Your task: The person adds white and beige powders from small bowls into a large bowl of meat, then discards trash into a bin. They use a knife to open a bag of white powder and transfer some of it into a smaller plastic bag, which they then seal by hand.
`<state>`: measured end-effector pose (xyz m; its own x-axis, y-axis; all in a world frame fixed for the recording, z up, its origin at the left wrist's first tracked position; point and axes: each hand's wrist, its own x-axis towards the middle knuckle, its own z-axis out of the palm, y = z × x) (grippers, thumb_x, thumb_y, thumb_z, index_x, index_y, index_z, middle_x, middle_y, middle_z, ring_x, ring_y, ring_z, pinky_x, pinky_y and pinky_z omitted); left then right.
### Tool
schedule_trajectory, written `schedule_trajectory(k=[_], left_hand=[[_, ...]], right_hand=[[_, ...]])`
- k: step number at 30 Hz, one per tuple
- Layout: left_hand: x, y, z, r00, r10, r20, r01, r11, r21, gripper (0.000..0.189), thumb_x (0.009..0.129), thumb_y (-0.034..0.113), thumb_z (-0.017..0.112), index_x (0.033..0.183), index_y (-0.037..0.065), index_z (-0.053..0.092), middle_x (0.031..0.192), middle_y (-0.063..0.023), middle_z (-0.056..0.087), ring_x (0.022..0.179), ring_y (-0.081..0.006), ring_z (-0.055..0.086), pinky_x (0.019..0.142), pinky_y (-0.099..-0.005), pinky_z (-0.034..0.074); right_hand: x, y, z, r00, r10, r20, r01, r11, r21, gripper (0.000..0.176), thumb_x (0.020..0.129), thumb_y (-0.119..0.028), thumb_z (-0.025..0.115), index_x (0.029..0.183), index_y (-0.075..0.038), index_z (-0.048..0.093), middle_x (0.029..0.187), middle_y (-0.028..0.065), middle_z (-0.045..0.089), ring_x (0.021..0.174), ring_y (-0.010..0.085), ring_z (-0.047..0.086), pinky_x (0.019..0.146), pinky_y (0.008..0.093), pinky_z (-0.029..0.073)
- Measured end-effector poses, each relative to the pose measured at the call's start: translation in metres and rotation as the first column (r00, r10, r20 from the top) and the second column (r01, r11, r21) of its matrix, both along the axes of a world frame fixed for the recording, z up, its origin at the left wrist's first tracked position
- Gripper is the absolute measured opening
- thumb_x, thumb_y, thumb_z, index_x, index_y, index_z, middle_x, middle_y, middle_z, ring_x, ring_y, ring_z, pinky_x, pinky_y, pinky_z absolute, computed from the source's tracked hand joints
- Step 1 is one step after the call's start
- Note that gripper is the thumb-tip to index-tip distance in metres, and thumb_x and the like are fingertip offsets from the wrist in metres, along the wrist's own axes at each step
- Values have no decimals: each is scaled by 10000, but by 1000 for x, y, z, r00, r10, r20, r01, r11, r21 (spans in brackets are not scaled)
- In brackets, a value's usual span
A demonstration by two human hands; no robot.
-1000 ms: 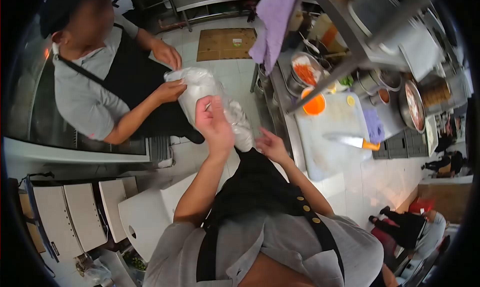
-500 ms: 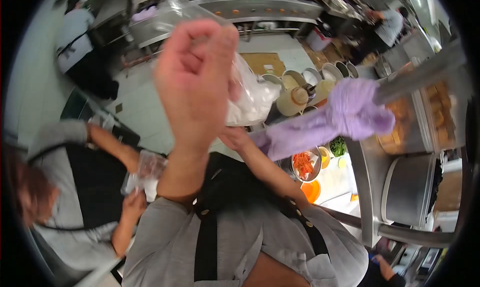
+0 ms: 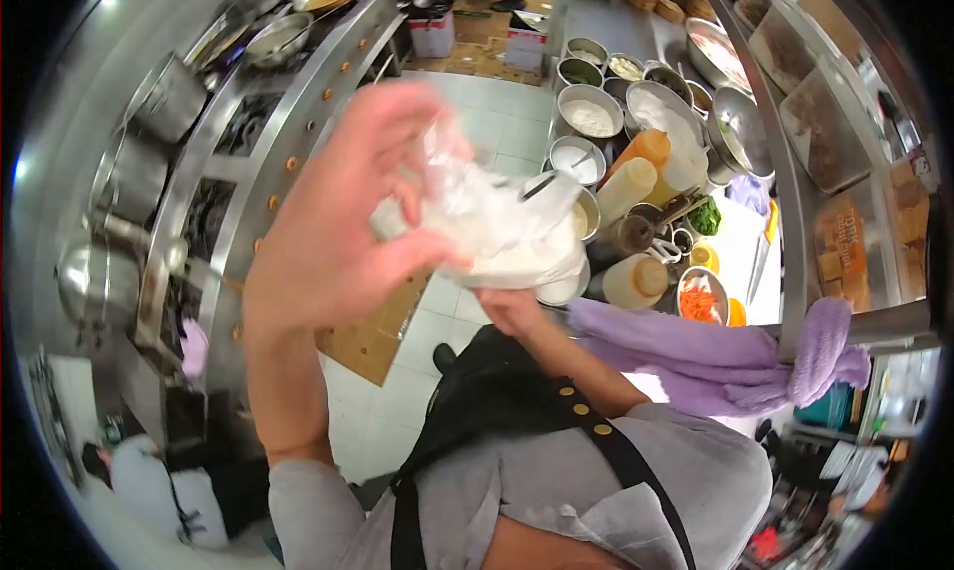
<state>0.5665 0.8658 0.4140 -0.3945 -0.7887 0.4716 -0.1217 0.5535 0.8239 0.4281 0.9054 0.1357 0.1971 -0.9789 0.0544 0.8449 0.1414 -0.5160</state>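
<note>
A clear plastic bag with white contents [image 3: 517, 237] hangs in front of me at the middle of the view. My left hand [image 3: 343, 207] is raised at its left side, thumb and fingers curved round the bag's gathered top; the hand is slightly blurred. Underneath, my right hand [image 3: 512, 310] supports the bag's bottom, its fingers partly hidden by the bag. To the right of the bag stand squeeze bottles [image 3: 636, 282] and metal pots, one with white powder [image 3: 590, 116].
A purple towel [image 3: 686, 356] is tied to the shelf rail at the right. A knife [image 3: 761, 257] lies on a white board beside a bowl of shredded carrot [image 3: 699, 300]. Stoves [image 3: 243, 123] line the left, and a person [image 3: 149, 490] is at the lower left.
The view has swung right toward the pots and bottles. My left hand has come down beside the bag, which looks more bunched. The nearby co-worker at the left has left the view.
</note>
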Motion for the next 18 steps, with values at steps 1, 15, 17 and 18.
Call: schedule_trajectory(k=[1,15,17,18], left_hand=[[3,-26,5,980,-38,198,50,997,-61,310,728,-70,566,1025,13,541,1101,-132,557,712,-200,587,662,-307,466],[-217,-322,-107,633,-657,409,736,675,-54,186,763,162,695,861,18,630,680,-30,592,608,-108,505,577,-267,429],[-238,-337,-121,523,-724,451,801,598,31,170,764,154,693,842,18,629,663,-24,588,583,-96,503,551,-261,422],[-247,-343,-128,437,-765,474,829,547,119,154,765,146,692,823,17,629,645,-19,584,559,-84,501,525,-254,414]], right_hand=[[3,-13,7,994,-110,-25,109,994,-14,843,651,37,738,1355,-85,290,1305,42,410,1203,205,390,1002,349,327],[-6,-140,-3,-68,-830,-553,986,30,-166,668,692,39,727,1265,27,387,1223,136,485,1098,238,492,951,358,397],[-3,-151,4,-129,-723,-679,984,-6,-180,603,695,23,736,1208,67,421,1173,153,518,1066,238,511,944,358,393],[-1,-158,3,-161,-716,-679,982,-47,-182,603,695,23,736,1208,67,421,1173,153,518,1066,238,511,944,358,393]])
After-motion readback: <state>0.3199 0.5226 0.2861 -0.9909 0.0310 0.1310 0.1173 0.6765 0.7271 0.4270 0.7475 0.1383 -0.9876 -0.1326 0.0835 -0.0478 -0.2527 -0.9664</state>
